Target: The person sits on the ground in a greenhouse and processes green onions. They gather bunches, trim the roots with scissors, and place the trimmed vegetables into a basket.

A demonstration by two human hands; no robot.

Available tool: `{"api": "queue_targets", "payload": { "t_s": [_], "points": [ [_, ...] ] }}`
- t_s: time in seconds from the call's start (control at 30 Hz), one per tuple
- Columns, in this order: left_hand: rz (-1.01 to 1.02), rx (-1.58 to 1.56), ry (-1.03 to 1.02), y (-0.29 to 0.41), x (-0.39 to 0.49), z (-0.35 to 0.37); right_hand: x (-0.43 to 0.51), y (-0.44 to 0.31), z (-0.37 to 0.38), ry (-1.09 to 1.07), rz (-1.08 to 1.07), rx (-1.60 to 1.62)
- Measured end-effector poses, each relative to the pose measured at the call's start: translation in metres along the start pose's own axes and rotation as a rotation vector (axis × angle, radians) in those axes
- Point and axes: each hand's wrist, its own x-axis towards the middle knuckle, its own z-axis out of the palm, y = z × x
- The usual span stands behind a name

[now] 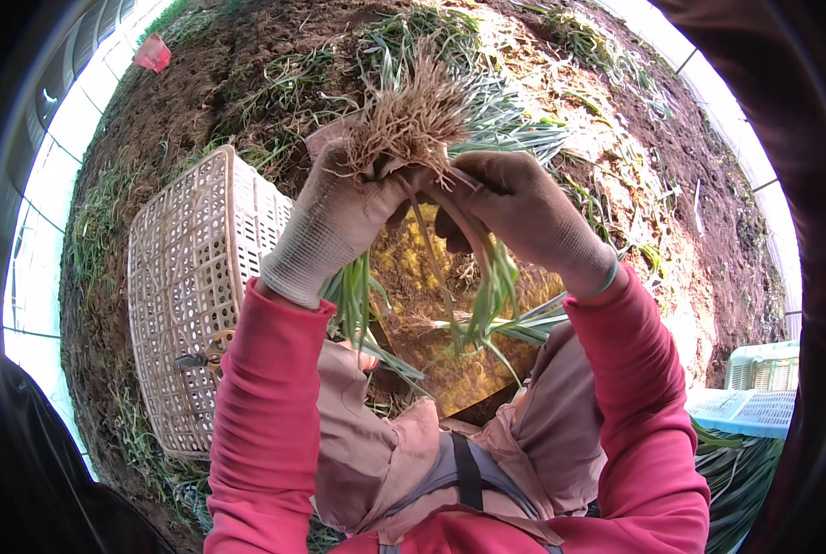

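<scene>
Both my hands wear dirty whitish knit gloves. My left hand [336,215] grips a bunch of young allium plants, perhaps green onions, turned roots up. Their dry brown roots [416,104] fan out above the fingers, and green leaves [354,294] hang below the wrist. Close beside it, my right hand [534,208] pinches a stalk with drooping leaves [490,280] between thumb and fingers. My fingertips nearly meet at the base of the roots, where the exact grip is partly hidden. Below lies a yellow, soil-smeared sheet or board [409,260] with a loose plant [447,323] on it.
A whitish plastic crate [184,277] is at my left, with pruning shears [208,354] at its near side. Cut greens [510,114] cover the soil ahead. Right of me, a light-blue crate [738,410] sits by heaped leaves [738,471]. A red object [153,53] lies far left.
</scene>
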Motion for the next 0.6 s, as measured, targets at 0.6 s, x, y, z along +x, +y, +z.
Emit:
{"api": "queue_targets", "payload": {
  "t_s": [0.6],
  "points": [
    [-0.334, -0.715, -0.050, -0.018, -0.002, 0.019, -0.012, 0.000, -0.013, -0.064, 0.055, -0.027]
  ]
}}
